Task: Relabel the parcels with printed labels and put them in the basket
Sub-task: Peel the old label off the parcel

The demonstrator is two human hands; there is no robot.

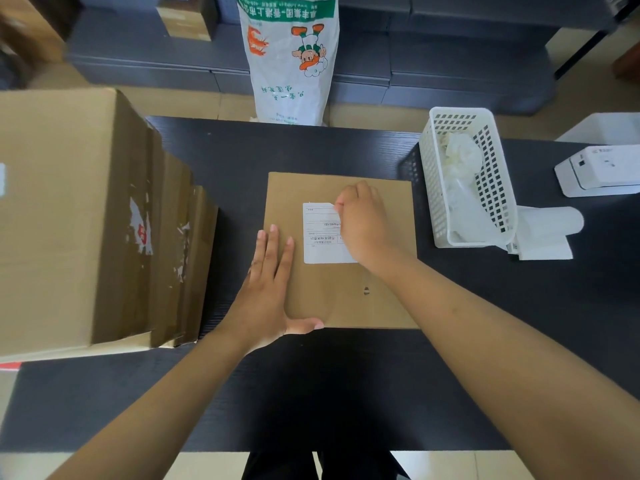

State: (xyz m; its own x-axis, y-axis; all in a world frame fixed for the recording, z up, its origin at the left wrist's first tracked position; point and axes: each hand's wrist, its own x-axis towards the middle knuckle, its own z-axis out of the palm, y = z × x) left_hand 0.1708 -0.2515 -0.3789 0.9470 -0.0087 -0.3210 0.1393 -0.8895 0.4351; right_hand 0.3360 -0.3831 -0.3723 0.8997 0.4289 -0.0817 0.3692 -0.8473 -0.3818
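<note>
Parcel: a flat brown cardboard parcel (341,271) lies on the dark table (346,393), directly in front of the person, between a stack of big cartons and the white basket.

Label: a white printed label (320,233) sits on the upper middle of the parcel, its text upside down from this view; its far right corner looks slightly lifted.

Left hand: the left hand (268,289) lies flat on the parcel's left edge, fingers straight and together, thumb spread along the near edge, pressing the parcel down.

Right hand: the right hand (362,221) is curled over the label's right side, fingertips gathered at that far corner; it seems to pinch the corner, though the knuckles hide the contact.

Basket: the white basket (502,188) stands on the table just right of the parcel, with crumpled white paper or film inside.

Other things: a stack of big cartons (86,220) to the left, a white label printer (599,173) at far right, flat white sheets (547,237) beside the basket, a printed sack (291,57) on the floor beyond the table.

Step in hand: probably peeling the old label off, started at the corner; pressing a fresh one down is possible but less likely.

Next move calls for: a slow, low pull across the label while the left hand keeps the parcel from sliding, so the paper comes away whole and the cardboard does not tear.
</note>
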